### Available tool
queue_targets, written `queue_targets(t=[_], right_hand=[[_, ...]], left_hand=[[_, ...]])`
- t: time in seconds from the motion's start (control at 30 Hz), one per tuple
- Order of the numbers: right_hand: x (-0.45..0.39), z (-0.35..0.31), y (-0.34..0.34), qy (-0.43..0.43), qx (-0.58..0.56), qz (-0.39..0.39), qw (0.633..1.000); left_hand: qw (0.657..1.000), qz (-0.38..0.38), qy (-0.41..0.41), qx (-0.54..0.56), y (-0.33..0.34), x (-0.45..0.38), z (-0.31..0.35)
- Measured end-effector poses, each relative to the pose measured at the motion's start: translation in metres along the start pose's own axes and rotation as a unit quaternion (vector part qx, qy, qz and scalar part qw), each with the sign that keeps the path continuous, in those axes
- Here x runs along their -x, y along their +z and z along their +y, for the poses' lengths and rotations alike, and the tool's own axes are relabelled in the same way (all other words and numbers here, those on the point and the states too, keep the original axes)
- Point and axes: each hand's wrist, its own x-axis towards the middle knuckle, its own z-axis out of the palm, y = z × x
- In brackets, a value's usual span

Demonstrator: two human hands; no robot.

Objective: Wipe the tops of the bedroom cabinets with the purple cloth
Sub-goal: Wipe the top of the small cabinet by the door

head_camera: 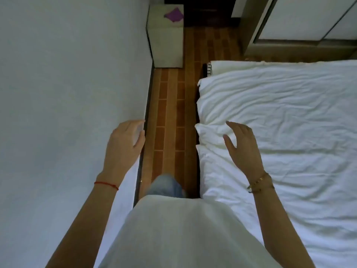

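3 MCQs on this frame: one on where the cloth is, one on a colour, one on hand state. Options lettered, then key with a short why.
1. Where does the purple cloth lie?
A. on the bed
B. on top of the small cabinet by the wall
C. in the right hand

2. What colour is the string on the left wrist?
A. red
B. blue
C. green

3. What are the two hands doing?
A. both grip the cloth
B. the left hand grips the bedding
C. both are open and hold nothing

Key:
1 B: the cloth sits on the cabinet top, far ahead down the aisle.
2 A: a thin red string circles the wrist.
3 C: the left hand and the right hand show loose fingers and hold nothing.
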Motion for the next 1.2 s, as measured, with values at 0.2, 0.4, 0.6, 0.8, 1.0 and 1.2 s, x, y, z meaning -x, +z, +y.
queue_targets(t=[0.2, 0.4, 0.6, 0.8, 1.0, 1.2], right_hand=[[-0.124, 0.034, 0.042, 0.018, -0.017, -0.031, 0.999], [-0.273, 0.063, 0.103, 0.02, -0.02, -0.049, 0.998], [-0.47, 0.065, 0.135, 0.018, -0.031, -0.044, 0.998], [-0.621, 0.074, 0.161, 0.019, -0.025, -0.042, 0.999], [-0.744, 0.107, 0.202, 0.028, -0.01, -0.059, 0.998], [-0.886, 0.156, 0.24, 0.022, 0.004, -0.07, 0.997]], left_hand=[[0.999, -0.009, -0.037, 0.002, 0.033, -0.121, -0.029], [0.998, -0.01, -0.057, 0.004, 0.073, -0.27, -0.08], [0.998, 0.016, -0.053, -0.001, 0.073, -0.459, -0.12], [0.999, 0.029, -0.018, 0.012, 0.085, -0.615, -0.151], [0.999, 0.007, -0.029, 0.022, 0.118, -0.75, -0.179], [0.999, 0.014, -0.03, 0.018, 0.168, -0.895, -0.202]])
